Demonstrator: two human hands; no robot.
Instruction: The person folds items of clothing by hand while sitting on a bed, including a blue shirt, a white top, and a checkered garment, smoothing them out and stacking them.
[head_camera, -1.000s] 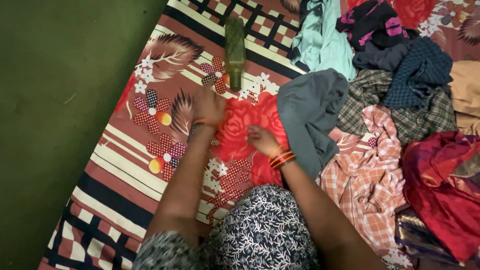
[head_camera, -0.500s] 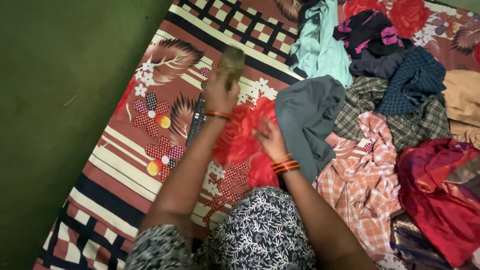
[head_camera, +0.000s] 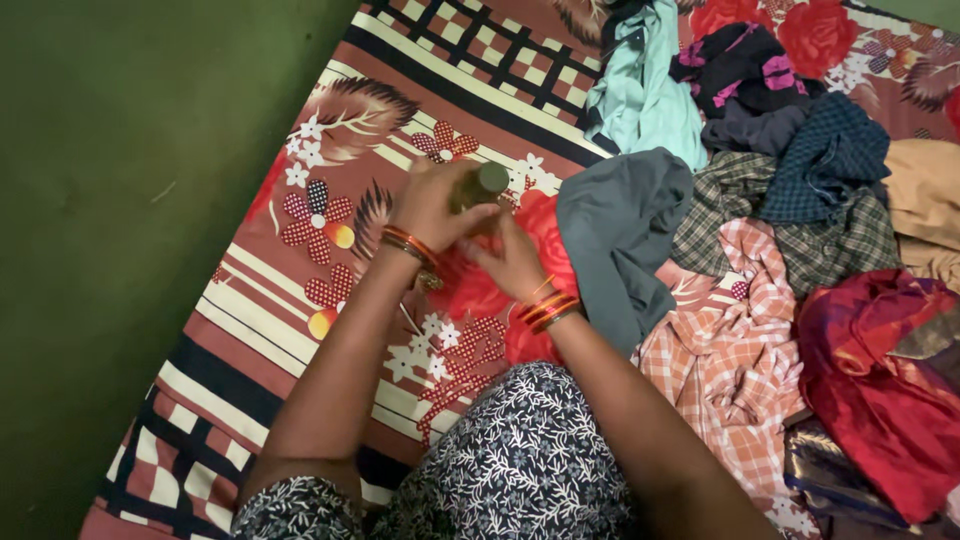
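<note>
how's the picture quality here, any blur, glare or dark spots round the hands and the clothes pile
Head view: light is soft and even, no glare; the dull green cylindrical object gripped by the left hand looks slightly smeared, its detail unclear; the right hand beneath it is sharper; the grey cloth and pink checked cloth are crisp; the green floor darkens toward the lower left corner.

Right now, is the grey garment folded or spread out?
Neither neatly: the grey garment lies loose and rumpled on the mat, partly over the checked shirts, with no tidy folds.
</note>
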